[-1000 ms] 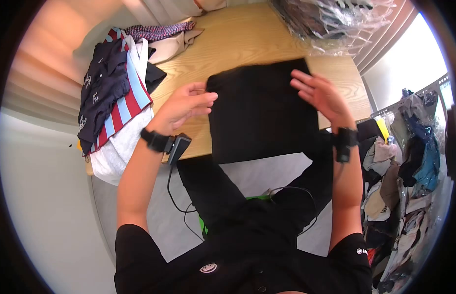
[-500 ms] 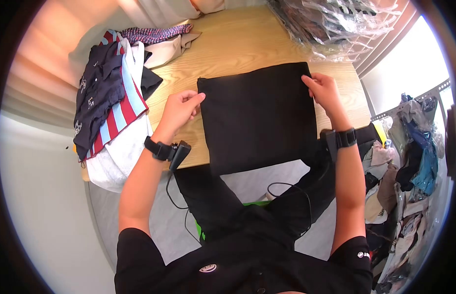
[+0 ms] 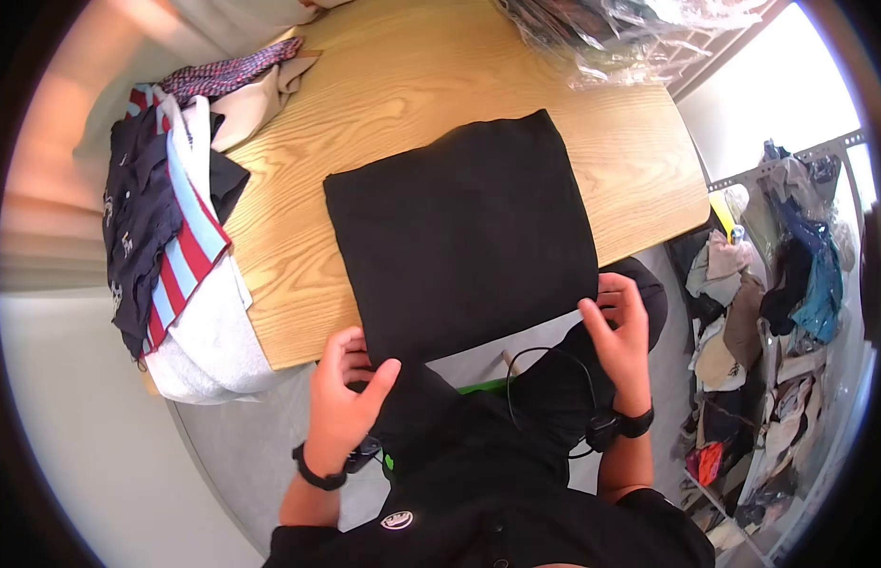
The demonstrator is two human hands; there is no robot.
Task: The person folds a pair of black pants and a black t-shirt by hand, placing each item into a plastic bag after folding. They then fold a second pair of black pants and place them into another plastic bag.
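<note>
A flat black cloth (image 3: 464, 232), roughly square, lies on the wooden table, and its near part hangs over the front edge. At its near left corner is my left hand (image 3: 346, 393), fingers apart and curved, the thumb pointing up and right. My right hand (image 3: 618, 331) is beside the near right corner, with thumb and fingers spread. Both hands are at the cloth's sides near its lower edge; whether the fingertips touch it is hard to tell. Neither hand visibly grips it.
Clothes, among them a dark embroidered piece (image 3: 142, 222) and a striped one (image 3: 190, 260), are heaped at the table's (image 3: 289, 312) left. Plastic-wrapped garments (image 3: 611, 38) lie at the back right. A rack with bagged clothes (image 3: 810, 284) stands at the right. Cables hang near my wrists.
Both hands have let go of the cloth's upper corners and moved down to its near corners. The view has shifted, and the cloth appears slightly lower and further left.
</note>
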